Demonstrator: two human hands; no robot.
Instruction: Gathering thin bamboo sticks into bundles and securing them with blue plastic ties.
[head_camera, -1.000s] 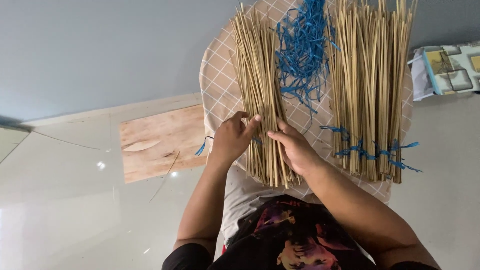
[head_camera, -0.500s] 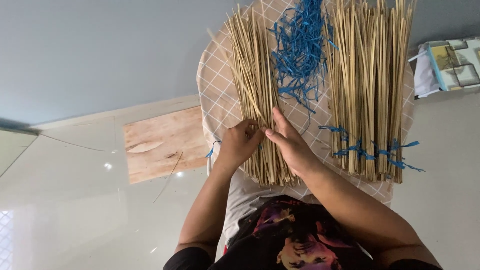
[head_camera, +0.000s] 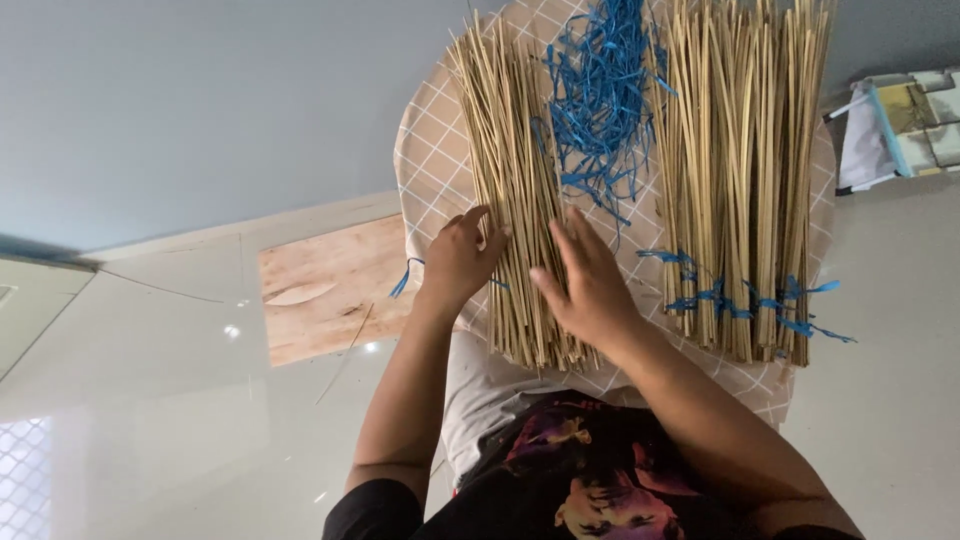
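Both hands had let go of their pinch: half a second earlier the left hand (head_camera: 458, 262) and right hand (head_camera: 590, 285) met fingertip to fingertip on the loose stick bundle (head_camera: 515, 200), now they lay apart, fingers spread and flat on it, gripping nothing. The bundle lay on the checked cushion (head_camera: 430, 170), left of the blue strips (head_camera: 600, 95) and the tied stick bundles (head_camera: 740, 180). This looked like pressing or evening the sticks, not picking any out.

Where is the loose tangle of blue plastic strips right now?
In the head view, the loose tangle of blue plastic strips lies on the checked cloth, between the untied stick pile and the tied stick bundles.
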